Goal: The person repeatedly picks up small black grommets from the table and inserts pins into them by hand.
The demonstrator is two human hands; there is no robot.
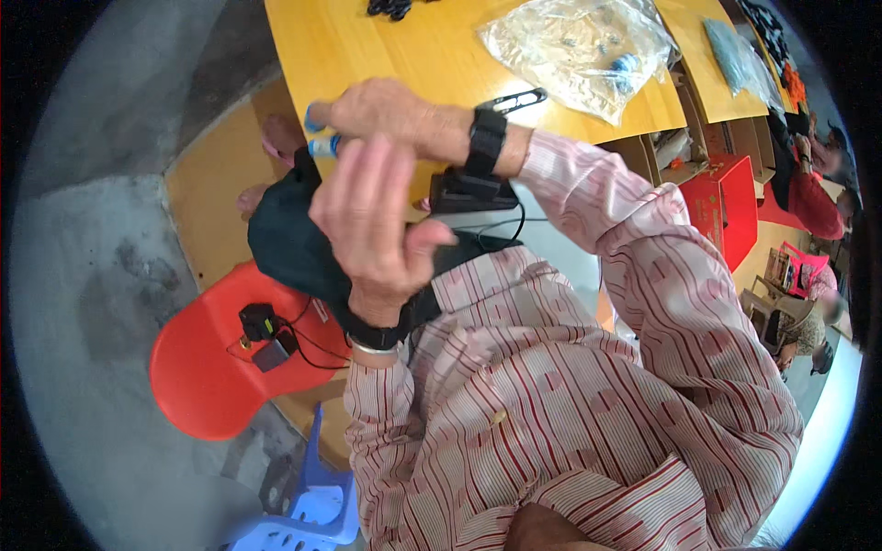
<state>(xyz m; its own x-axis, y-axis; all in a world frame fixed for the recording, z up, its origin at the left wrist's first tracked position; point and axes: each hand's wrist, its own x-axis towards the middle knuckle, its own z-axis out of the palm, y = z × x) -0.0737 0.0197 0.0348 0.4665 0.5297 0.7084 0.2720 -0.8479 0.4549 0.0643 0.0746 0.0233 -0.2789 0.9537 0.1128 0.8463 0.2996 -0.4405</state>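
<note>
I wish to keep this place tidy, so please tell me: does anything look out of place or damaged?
Mildly odd: a black box and a grey box lie on the red chair, a seat rather than a worktop. I see no clear damage.

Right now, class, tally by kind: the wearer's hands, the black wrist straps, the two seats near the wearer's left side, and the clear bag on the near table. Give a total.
Hands: 2 (left hand, right hand)
Wrist straps: 2 (left strap, right strap)
Seats: 2 (red seat, blue seat)
Clear bag: 1
Total: 7
</note>
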